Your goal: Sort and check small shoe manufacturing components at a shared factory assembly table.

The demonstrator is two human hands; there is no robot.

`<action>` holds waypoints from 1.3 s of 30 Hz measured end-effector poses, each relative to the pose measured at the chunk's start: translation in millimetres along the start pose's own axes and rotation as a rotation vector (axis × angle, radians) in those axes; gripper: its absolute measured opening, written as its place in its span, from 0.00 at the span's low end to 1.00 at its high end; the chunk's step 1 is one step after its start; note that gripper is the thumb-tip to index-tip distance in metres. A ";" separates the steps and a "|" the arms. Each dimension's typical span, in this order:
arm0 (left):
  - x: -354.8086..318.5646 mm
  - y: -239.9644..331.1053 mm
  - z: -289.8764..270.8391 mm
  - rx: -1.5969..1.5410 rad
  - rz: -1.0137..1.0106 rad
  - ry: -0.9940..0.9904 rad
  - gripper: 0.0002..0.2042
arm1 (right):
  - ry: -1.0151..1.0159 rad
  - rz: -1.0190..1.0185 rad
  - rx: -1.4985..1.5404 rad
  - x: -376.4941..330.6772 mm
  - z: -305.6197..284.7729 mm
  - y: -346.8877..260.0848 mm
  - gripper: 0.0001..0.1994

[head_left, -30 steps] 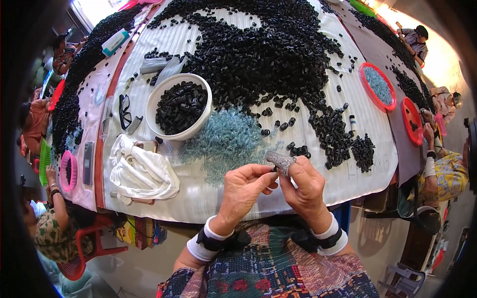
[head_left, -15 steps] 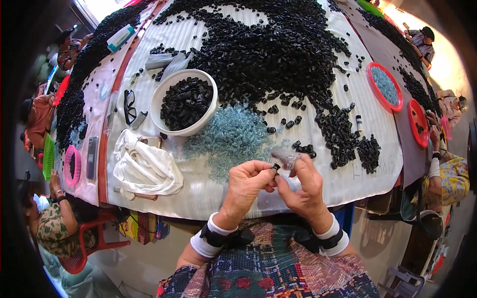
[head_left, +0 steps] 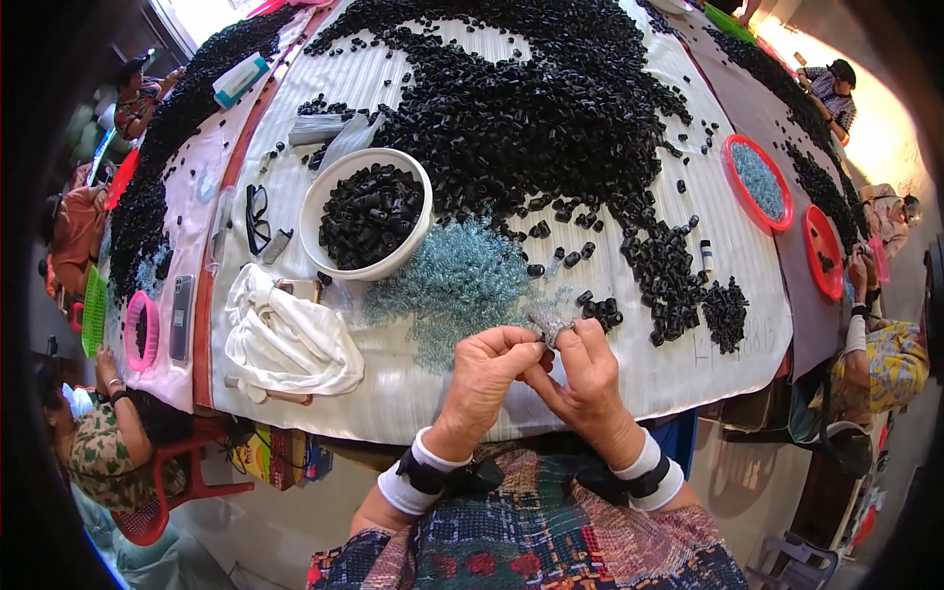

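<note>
My left hand (head_left: 484, 372) and my right hand (head_left: 586, 376) meet at the table's near edge. The left thumb and forefinger pinch a small black plastic piece (head_left: 544, 336), mostly hidden by the fingers. My right fingers close in against it from the other side; whether they hold a part of their own is hidden. A grey, rough-looking wrap (head_left: 549, 318) shows at the right fingertips. Just beyond the hands lies a heap of small clear bluish pieces (head_left: 457, 270). Several black cylindrical parts (head_left: 600, 311) sit right of the heap.
A white bowl (head_left: 421, 231) full of black parts stands left of the heap, near a white cloth (head_left: 285, 339) and black glasses (head_left: 257, 218). A large black pile (head_left: 531, 118) spreads behind. Red trays (head_left: 785, 218) lie to the right. Other people sit at both sides.
My right hand has moved left and closed in on the left hand, its fingers now bent over the black piece. The left hand has stayed nearly in place.
</note>
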State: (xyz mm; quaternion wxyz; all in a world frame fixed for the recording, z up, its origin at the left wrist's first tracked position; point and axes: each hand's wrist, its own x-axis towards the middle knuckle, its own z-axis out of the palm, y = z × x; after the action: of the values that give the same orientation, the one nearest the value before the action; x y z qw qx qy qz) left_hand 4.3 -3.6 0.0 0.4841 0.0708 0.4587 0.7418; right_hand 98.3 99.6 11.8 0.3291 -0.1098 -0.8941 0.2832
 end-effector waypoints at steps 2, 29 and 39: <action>-0.1 -0.3 -0.5 -0.004 -0.012 0.007 0.06 | 0.002 -0.064 -0.079 0.1 -0.5 2.1 0.14; -0.1 1.4 -9.5 0.052 -0.071 -0.025 0.07 | -0.069 -0.131 -0.075 -0.6 -7.1 16.5 0.16; 2.9 1.5 -8.5 0.119 -0.017 -0.093 0.07 | -0.109 -0.222 -0.084 6.4 -16.0 22.2 0.17</action>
State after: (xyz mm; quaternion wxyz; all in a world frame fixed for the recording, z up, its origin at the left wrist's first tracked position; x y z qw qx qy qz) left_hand -2.9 -6.6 -4.6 0.5060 0.1299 0.4795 0.7051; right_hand 104.1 127.1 12.3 0.3045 -0.0085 -0.9284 0.2130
